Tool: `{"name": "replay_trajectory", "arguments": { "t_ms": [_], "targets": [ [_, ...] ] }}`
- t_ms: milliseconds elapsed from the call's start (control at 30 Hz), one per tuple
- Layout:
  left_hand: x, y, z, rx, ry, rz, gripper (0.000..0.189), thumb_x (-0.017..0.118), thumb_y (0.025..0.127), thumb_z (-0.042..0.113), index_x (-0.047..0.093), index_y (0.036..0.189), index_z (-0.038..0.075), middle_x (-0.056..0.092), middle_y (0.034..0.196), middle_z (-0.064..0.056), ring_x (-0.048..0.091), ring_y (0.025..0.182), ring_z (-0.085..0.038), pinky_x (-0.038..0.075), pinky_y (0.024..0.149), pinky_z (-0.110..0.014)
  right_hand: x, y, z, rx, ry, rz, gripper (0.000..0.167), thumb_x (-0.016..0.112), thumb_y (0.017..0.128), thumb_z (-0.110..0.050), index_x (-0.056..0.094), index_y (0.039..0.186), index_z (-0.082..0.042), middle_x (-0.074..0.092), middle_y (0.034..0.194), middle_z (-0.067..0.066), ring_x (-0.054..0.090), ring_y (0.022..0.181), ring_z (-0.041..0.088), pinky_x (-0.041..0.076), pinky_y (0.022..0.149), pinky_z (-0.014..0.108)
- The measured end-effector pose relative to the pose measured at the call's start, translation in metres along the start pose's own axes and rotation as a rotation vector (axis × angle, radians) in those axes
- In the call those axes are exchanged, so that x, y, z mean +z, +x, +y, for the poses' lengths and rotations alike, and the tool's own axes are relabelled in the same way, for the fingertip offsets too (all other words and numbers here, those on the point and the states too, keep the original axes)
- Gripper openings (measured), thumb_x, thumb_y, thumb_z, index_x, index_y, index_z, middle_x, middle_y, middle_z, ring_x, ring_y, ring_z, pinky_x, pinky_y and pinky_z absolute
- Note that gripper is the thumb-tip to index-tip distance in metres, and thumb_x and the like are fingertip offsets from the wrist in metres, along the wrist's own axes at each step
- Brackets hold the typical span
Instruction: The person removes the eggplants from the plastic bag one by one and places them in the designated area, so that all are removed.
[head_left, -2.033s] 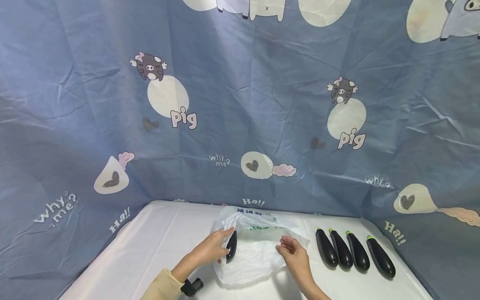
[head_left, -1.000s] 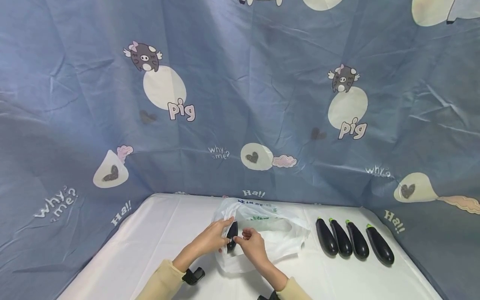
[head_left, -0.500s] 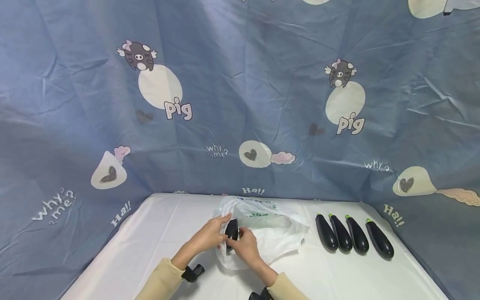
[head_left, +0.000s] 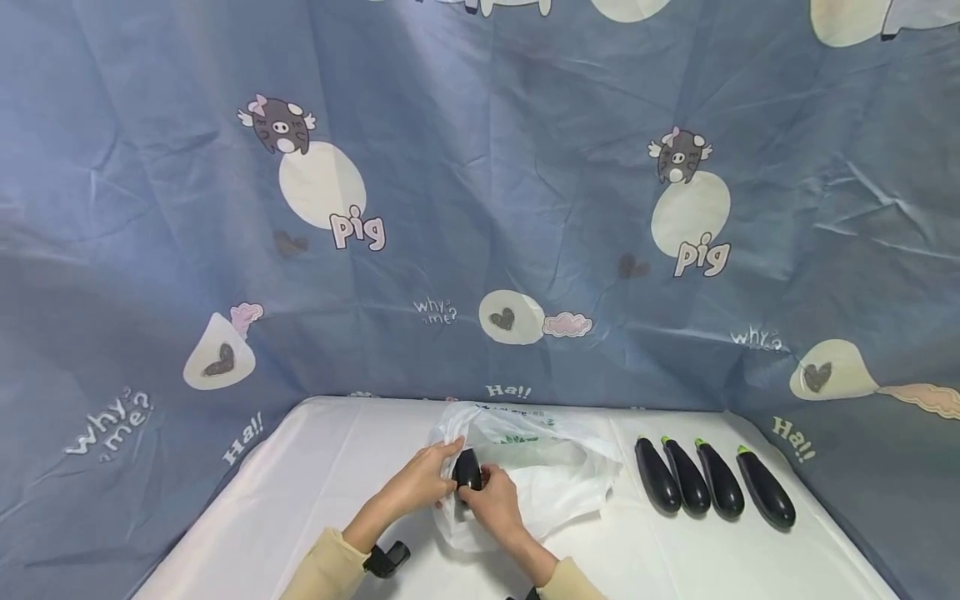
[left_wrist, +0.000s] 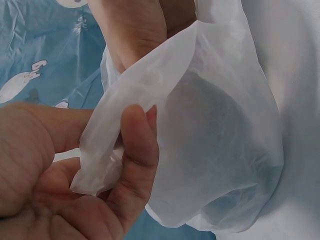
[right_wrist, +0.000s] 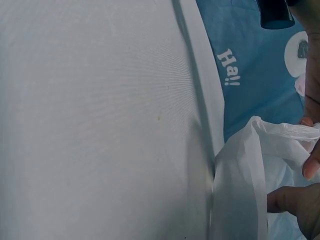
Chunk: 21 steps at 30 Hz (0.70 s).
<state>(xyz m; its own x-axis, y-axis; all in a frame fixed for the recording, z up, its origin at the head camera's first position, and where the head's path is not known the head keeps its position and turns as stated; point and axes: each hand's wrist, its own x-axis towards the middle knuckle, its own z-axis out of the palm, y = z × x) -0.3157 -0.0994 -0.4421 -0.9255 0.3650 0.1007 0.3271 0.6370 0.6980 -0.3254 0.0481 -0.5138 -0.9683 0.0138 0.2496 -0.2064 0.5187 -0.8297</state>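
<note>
A white plastic bag (head_left: 558, 496) lies with its mouth spread, its green print showing inside. My left hand (head_left: 423, 477) pinches the bag's left rim; the left wrist view shows the film (left_wrist: 100, 160) folded between thumb and fingers. Just inside that rim stands a dark, glossy eggplant (head_left: 468, 467), its lower part hidden. My right hand (head_left: 492, 503) reaches into the bag and grips the eggplant from the right, thumb in front. In the right wrist view, only the thumb side of the right hand (right_wrist: 300, 202) shows behind the bag's edge.
Several eggplants (head_left: 720, 479) with green stem ends lie in a row at the right of the table (head_left: 330, 475), which has a white cover. Behind it hangs a blue printed cloth (head_left: 420, 200). A black wrist device (head_left: 387, 559) sits on the left wrist.
My right hand has moved left from the bag's right side to the eggplant and taken hold of it. The eggplant has tilted slightly. My left hand stays on the rim.
</note>
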Motion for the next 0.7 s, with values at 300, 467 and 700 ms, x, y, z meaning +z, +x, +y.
{"name": "replay_trajectory", "arguments": {
  "t_ms": [300,467,700],
  "targets": [
    [-0.006,-0.004,0.002,-0.007,0.009,0.007,0.074,0.058,0.077,-0.009,0.037,0.147,0.0,0.033,0.146,-0.036,0.054,0.05,-0.011,0.049,0.043,-0.024,-0.001,0.002,0.0,0.019,0.008,0.0,0.048,0.077,0.073,-0.017,0.063,0.107,0.013,0.067,0.086,0.015,0.062,0.077,0.019,0.054,0.066,0.032],
    [-0.014,-0.005,0.004,-0.024,0.018,0.016,0.076,0.056,0.074,-0.01,0.038,0.147,0.001,0.031,0.146,-0.038,0.054,0.048,-0.012,0.049,0.042,-0.025,-0.003,0.003,-0.001,0.043,0.015,0.015,0.044,0.075,0.072,-0.016,0.065,0.105,0.011,0.067,0.084,0.014,0.061,0.077,0.018,0.053,0.068,0.033],
    [-0.023,-0.007,0.007,-0.029,0.036,0.04,0.076,0.057,0.074,-0.01,0.039,0.146,0.001,0.033,0.146,-0.037,0.053,0.041,-0.013,0.047,0.041,-0.027,-0.003,0.005,0.004,0.067,0.021,0.017,0.044,0.073,0.073,-0.018,0.066,0.106,0.01,0.067,0.084,0.012,0.061,0.077,0.017,0.053,0.069,0.034]
  ]
}}
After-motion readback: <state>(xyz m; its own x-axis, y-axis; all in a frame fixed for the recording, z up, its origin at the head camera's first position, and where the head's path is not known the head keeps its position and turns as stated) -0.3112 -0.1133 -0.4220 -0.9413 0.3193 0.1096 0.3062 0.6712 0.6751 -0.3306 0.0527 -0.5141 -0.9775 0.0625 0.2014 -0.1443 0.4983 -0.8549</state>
